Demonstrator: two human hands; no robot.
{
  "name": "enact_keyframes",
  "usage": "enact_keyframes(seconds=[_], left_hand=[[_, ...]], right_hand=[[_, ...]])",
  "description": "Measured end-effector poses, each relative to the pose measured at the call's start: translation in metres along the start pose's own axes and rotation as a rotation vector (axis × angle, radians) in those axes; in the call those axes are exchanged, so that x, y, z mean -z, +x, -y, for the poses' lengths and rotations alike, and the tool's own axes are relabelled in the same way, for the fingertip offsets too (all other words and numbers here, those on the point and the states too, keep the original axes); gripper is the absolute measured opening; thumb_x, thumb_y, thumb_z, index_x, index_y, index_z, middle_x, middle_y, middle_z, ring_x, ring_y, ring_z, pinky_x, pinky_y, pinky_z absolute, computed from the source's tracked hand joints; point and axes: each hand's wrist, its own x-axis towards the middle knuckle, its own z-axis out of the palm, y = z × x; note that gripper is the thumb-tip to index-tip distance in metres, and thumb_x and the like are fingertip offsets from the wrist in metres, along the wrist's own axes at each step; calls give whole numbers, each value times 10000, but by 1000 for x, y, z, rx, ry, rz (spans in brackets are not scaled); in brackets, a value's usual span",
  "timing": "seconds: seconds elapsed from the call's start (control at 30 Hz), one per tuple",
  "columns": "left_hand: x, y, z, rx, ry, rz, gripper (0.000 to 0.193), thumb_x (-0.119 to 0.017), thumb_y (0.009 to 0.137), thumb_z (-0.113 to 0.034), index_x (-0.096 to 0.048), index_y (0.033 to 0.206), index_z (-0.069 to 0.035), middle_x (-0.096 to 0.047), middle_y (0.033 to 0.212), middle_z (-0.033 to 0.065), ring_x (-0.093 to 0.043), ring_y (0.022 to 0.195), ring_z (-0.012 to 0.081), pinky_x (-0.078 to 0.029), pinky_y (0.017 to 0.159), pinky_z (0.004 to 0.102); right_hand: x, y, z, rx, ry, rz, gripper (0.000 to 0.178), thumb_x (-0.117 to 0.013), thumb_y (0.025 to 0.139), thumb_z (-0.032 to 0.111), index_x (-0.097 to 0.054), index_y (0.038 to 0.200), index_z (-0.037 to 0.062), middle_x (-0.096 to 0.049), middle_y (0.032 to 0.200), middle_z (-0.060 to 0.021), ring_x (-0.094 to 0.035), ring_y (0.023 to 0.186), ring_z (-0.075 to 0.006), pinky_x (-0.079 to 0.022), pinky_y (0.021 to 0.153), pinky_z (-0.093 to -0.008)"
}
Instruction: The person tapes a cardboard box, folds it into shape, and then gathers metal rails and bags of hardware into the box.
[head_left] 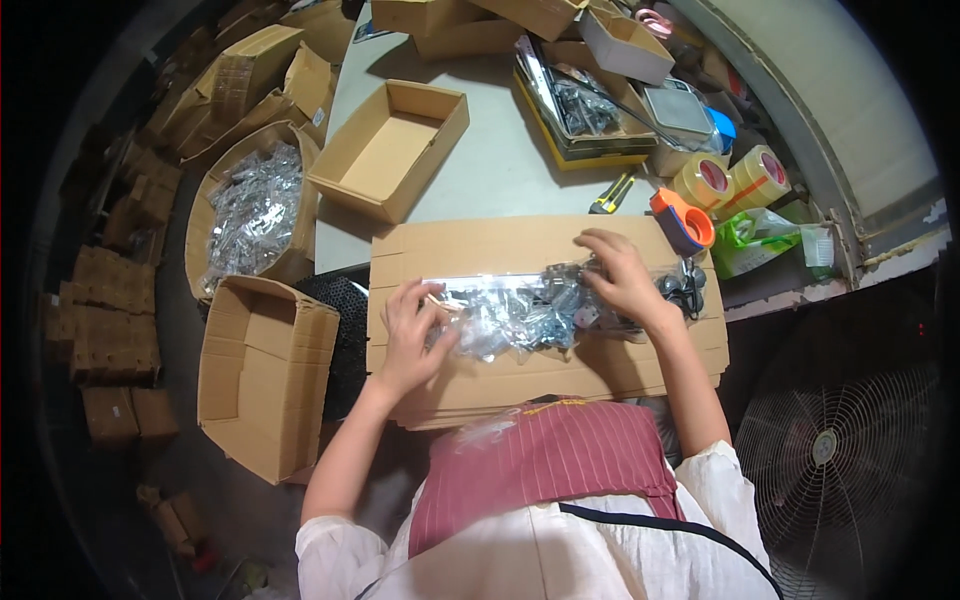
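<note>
Clear plastic bags [515,325] with small dark and metallic parts inside lie in a row on a flat stack of brown cardboard [470,385]. At the row's left end rests my left hand [407,340], its fingers curved and thumb apart, touching the plastic. A small pale piece [440,303] shows by its fingertips; I cannot tell what it is. My right hand [622,280] arches over the right part of the row with its fingers spread. Some parts under it are hidden. Beside it, at the row's right end, are black round parts [688,290].
An open cardboard box [395,150] stands beyond the sheets. A yellow cutter [613,193], an orange tape dispenser [683,221] and tape rolls [755,180] lie at the right. Left are a box of bagged parts [250,215] and another open box [265,380]. A fan [825,450] stands lower right.
</note>
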Motion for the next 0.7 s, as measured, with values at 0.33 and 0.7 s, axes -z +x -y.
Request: enact_keyframes(seconds=[0.33, 0.7], left_hand=[[-30, 36, -14, -29, 169, -6, 380, -703, 849, -228, -650, 1206, -107, -547, 1397, 144, -415, 1375, 372, -260, 1129, 506], [-124, 87, -80, 22, 302, 154, 200, -744, 836, -262, -774, 902, -76, -673, 947, 116, -561, 1001, 308, -346, 922, 479]], right_hand=[[10, -2, 23, 101, -23, -138, 225, -636, 709, -61, -597, 907, 37, -634, 943, -131, -603, 920, -356, -480, 833, -439], [33, -26, 30, -174, 388, -588, 99, -645, 848, -88, -626, 917, -20, -648, 938, -102, -638, 831, -182, -522, 761, -289]])
